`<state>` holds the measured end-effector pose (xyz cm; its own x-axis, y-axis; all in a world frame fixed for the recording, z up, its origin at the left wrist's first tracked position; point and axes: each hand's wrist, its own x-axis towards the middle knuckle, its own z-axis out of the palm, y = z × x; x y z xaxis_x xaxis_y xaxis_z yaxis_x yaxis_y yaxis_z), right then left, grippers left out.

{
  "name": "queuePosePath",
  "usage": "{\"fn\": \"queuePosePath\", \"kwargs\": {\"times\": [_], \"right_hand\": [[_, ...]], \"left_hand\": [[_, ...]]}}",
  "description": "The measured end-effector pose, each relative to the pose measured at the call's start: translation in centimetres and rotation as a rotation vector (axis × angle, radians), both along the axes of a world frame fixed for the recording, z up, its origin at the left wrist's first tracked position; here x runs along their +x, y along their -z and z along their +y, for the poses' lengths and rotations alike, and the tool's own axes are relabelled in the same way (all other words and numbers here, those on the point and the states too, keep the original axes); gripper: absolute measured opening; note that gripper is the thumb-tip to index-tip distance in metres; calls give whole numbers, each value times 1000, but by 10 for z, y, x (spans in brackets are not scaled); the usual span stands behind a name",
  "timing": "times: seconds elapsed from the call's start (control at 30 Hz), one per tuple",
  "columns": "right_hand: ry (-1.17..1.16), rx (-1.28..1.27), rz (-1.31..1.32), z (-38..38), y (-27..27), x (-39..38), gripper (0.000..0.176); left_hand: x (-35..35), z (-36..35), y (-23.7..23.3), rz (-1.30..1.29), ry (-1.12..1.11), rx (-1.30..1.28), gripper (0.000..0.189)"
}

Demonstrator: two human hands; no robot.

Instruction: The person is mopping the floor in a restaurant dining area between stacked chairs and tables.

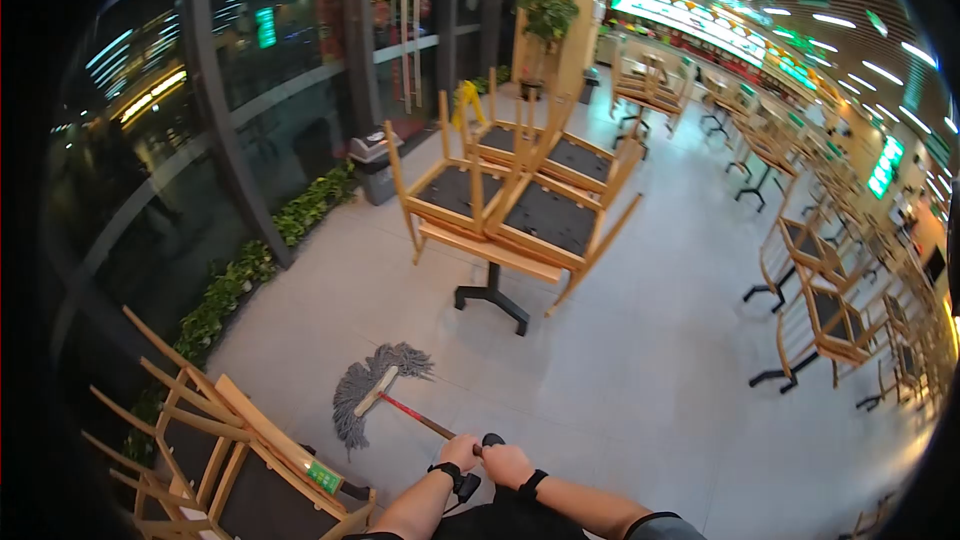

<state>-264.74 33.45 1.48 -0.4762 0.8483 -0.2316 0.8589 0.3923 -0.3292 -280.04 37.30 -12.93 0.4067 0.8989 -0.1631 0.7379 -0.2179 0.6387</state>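
A string mop with a grey head lies spread on the pale tiled floor, ahead and to the left of me. Its red and brown handle runs back toward my body. Both fists are wrapped around that handle near its upper end. My left hand grips slightly lower, and my right hand is close beside it. Dark bands with small devices sit on both wrists. The black end of the handle shows just above my right hand.
Upturned chairs rest on a table ahead, its black foot on the floor. More stacked chairs stand close at lower left. Plants and a grey bin line the windows. Rows of tables with chairs fill the right.
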Motion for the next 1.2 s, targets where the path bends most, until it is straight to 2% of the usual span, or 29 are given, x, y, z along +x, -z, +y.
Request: {"fn": "queuePosePath", "kwargs": {"times": [0.1,0.2,0.27,0.33,0.43,0.5,0.7,0.77,0.87,0.97,1.07,1.13,1.2], "right_hand": [[-70,0,39,34,19,-27,20],[-142,14,116,78,12,-49,17],[-160,52,212,107,9,-62,13],[-201,66,210,135,4,-69,11],[-260,102,220,169,-11,-71,10],[-317,67,175,192,-21,-69,10],[-298,106,159,240,-16,-62,10],[-294,127,165,262,-18,-58,10],[-291,131,152,295,-25,-57,10],[-320,129,95,322,-17,-61,9],[-341,119,88,345,-10,-74,11],[-357,94,55,359,-11,-86,13],[-378,116,54,379,-11,-100,14]], "left_hand": [[-29,25,-6,16,-98,-37,9],[-53,55,-9,16,-198,-13,12],[-70,82,4,33,-153,101,18],[-76,107,7,40,-183,70,22],[-76,131,-18,99,-237,-29,28],[-74,147,-30,13,-251,0,29],[-63,184,-22,7,-281,60,25],[-60,202,-20,-104,-342,23,25],[-56,233,-31,-72,-360,28,25],[-56,256,-21,-28,-384,15,25],[-67,274,-7,15,-415,76,24],[-81,286,8,-13,-384,130,17],[-94,301,-7,-44,-429,112,16]]}}
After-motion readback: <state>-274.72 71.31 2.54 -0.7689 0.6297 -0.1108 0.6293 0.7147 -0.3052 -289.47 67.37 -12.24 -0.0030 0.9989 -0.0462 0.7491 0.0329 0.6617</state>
